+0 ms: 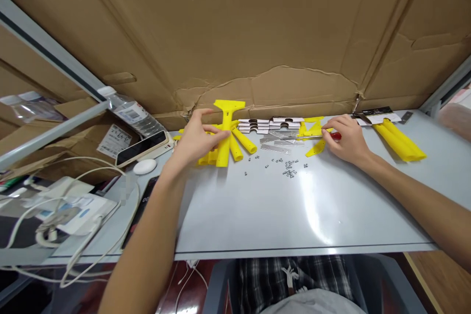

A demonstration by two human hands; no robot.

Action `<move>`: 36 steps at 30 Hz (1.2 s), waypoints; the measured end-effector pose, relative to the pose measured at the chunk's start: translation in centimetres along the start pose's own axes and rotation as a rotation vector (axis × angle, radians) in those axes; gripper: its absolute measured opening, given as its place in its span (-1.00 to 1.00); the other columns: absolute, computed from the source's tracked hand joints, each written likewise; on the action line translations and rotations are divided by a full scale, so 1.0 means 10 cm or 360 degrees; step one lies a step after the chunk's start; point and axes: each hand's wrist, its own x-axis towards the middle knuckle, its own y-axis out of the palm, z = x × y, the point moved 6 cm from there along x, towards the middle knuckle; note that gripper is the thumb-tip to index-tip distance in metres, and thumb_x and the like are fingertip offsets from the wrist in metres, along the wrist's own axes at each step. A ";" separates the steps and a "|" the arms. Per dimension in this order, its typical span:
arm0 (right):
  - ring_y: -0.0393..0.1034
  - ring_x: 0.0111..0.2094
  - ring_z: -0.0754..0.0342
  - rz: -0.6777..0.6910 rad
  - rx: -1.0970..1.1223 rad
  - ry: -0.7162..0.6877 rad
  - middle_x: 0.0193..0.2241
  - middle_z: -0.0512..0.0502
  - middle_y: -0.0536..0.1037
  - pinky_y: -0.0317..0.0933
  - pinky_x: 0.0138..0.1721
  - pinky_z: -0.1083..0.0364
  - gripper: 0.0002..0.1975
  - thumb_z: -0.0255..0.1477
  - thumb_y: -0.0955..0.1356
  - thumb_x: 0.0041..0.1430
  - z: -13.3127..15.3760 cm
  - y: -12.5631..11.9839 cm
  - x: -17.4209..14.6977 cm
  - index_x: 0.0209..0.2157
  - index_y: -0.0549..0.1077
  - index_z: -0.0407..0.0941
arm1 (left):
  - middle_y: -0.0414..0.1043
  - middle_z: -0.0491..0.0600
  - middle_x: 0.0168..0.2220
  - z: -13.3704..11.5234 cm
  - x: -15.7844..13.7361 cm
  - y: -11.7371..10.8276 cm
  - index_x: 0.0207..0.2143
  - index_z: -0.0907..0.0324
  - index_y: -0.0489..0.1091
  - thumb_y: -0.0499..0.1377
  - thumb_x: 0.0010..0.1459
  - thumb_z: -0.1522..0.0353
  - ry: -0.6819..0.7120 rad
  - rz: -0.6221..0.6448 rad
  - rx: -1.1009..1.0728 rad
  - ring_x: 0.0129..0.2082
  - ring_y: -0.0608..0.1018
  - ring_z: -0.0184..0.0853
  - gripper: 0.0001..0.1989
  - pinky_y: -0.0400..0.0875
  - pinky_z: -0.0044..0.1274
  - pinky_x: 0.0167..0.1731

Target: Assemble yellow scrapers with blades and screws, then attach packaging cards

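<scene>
My left hand (196,135) is closed on a yellow plastic scraper handle (222,143), held upright with its wide T-shaped head at the top. Behind and beside it lie several more yellow handles (246,142). My right hand (348,138) grips a screwdriver with a red handle (336,136); its thin shaft points left, over the flat metal blades (281,142). Small yellow plastic pieces (312,130) are by the fingers of that hand. In front of the blades, small screws (290,170) lie scattered in a loose cluster on the grey table (257,216).
Stacked blade packs (253,125) stand along the cardboard wall (257,34). More yellow handles (401,142) lie at the right. To the left are a water bottle (134,115), a phone propped on a pale box (142,147), a white round object (144,167) and tangled cables (79,255).
</scene>
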 end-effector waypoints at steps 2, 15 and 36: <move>0.44 -0.13 -0.03 -0.0039 0.0049 -0.0031 -0.22 -0.11 0.60 0.19 -0.06 -0.06 -0.87 -0.40 0.34 0.29 0.08 -0.04 0.01 -0.30 0.53 -0.10 | 0.57 -0.08 -0.31 -0.10 -0.10 0.18 0.33 0.04 0.24 0.41 -0.03 0.23 0.0005 0.0227 -0.0376 -0.44 0.55 -0.29 -0.14 0.42 -0.46 -0.38; 0.43 -0.20 -0.01 0.0034 0.0155 -0.0059 -0.26 -0.11 0.59 0.26 -0.13 -0.04 -0.92 -0.44 0.36 0.25 0.09 -0.02 -0.01 -0.31 0.52 -0.10 | 0.50 -0.06 -0.12 -0.32 -0.50 1.01 -0.10 0.06 0.26 0.38 -0.01 0.49 -0.0247 0.0906 -0.1798 -0.49 0.51 -0.45 -0.53 0.44 -0.59 -0.56; 0.40 -0.16 -0.06 0.0261 0.0201 0.0036 -0.27 -0.14 0.61 0.24 -0.11 -0.07 -0.87 -0.41 0.33 0.26 0.14 0.04 -0.01 -0.32 0.52 -0.10 | 0.49 -0.06 -0.35 -0.32 -0.82 1.37 -0.22 0.14 0.31 0.33 0.20 0.21 -0.0670 0.0861 -0.2089 -0.54 0.48 -0.43 -0.71 0.42 -0.58 -0.54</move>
